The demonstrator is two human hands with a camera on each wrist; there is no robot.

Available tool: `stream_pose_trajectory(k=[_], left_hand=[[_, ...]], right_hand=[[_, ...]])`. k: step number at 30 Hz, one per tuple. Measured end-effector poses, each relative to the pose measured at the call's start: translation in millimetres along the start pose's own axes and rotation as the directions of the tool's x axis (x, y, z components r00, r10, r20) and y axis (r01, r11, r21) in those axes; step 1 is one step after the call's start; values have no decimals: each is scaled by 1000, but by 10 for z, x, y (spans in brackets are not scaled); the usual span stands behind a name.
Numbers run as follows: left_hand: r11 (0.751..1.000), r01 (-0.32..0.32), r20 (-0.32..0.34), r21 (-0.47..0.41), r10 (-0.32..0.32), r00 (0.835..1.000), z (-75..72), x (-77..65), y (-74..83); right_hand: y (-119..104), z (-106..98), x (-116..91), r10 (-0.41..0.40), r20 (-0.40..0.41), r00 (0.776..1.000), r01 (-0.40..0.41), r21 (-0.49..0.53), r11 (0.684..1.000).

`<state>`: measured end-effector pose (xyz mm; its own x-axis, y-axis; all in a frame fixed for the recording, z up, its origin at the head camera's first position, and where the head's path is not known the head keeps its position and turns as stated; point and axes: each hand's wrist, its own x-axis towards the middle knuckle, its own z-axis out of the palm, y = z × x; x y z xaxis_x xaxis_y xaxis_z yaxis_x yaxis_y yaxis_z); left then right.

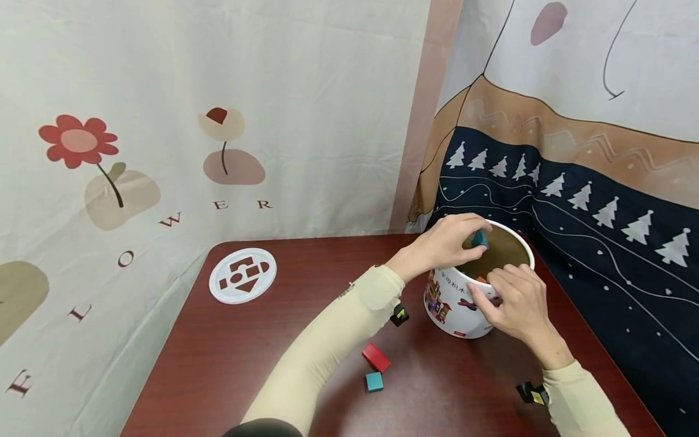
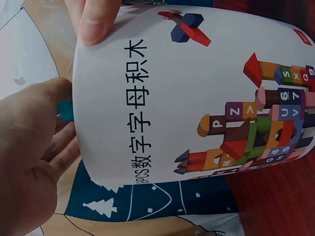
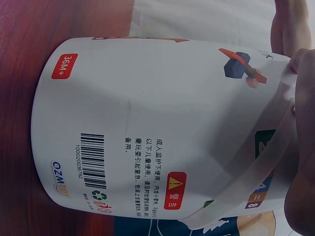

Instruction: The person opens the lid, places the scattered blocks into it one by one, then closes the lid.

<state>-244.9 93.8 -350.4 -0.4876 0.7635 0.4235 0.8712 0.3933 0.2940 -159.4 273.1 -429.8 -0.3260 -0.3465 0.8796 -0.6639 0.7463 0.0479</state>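
A white cylindrical block bucket (image 1: 455, 300), printed with colourful toy blocks and Chinese text, stands at the table's right side. My left hand (image 1: 445, 240) pinches a teal toy block (image 1: 480, 238) between thumb and fingers at the bucket's open mouth. In the left wrist view, a small part of that teal block (image 2: 65, 110) shows beside the rim, the rest hidden. My right hand (image 1: 519, 300) grips the near right rim, fingers over the edge and thumb against the outer wall. Something red shows just inside the rim; most of the bucket's inside is hidden.
On the reddish-brown table (image 1: 295, 285) lie a red rectangular block (image 1: 376, 357) and a teal square block (image 1: 374, 382), close together in front of the bucket. A white round board (image 1: 218, 290) with geometric shapes lies at the far left. Patterned cloths hang behind and right.
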Motion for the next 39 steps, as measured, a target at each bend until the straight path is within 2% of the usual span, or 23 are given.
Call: stream_pose_trajectory(k=[12, 16, 20, 24, 32, 36, 39], left_hand=[[994, 5, -2, 105, -5, 1000, 10, -53, -7], [989, 10, -21, 150, -7, 1000, -15, -107, -35], [987, 33, -57, 156, -24, 998, -70, -217, -53], [987, 64, -116, 147, -46, 992, -138, -392, -77], [977, 122, -210, 173, -85, 974, -301, -892, -142], [976, 133, -236, 172, -90, 967, -318, -1182, -152], [971, 151, -232, 185, -107, 967, -285, -1394, -151]], right_hand=[[-52, -35, 68, -11, -13, 1000, 11, 1, 1000], [-40, -33, 66, -6, -5, 1000, 6, 1, 1000], [-21, -26, 50, -3, 1, 1000, 3, -1, 1000], [-13, -22, 40, -5, -10, 1000, 5, 3, 1000], [1, -6, -1, 22, 1, 1000, -22, -1, 1000], [2, -3, -21, 42, 20, 999, -42, 1, 999], [-10, -10, -16, 44, 18, 999, -44, 2, 999]])
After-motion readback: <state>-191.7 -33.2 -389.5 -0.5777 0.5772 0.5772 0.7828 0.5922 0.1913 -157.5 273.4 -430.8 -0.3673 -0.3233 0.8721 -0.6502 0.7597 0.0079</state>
